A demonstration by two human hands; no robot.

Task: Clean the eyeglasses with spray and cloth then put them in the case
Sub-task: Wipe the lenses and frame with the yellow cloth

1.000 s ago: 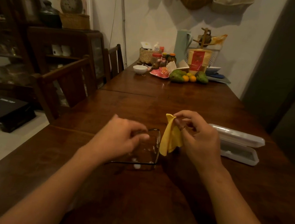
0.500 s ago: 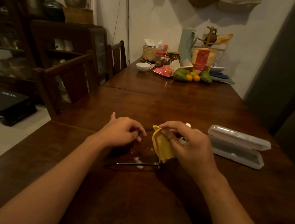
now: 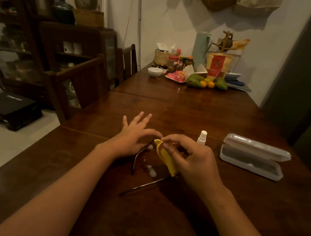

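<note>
My left hand (image 3: 132,136), outer fingers splayed, pinches the eyeglasses (image 3: 146,185) between thumb and forefinger; my right hand (image 3: 194,158) pinches the yellow cloth (image 3: 166,159) against them.

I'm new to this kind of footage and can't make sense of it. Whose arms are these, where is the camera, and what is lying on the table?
There is no machine here. These are a person's two bare arms, filmed by one wide-angle camera worn on their head and looking forward and down, which is why the arms come in from the bottom edge.

The left hand appears to pinch the eyeglasses at the frame with thumb and forefinger, its other fingers spread. The right hand pinches a yellow cloth, apparently folded over one lens.

On the wooden table to the right stand a small white spray bottle and an open pale case. Fruit and jars sit at the far end.
</note>
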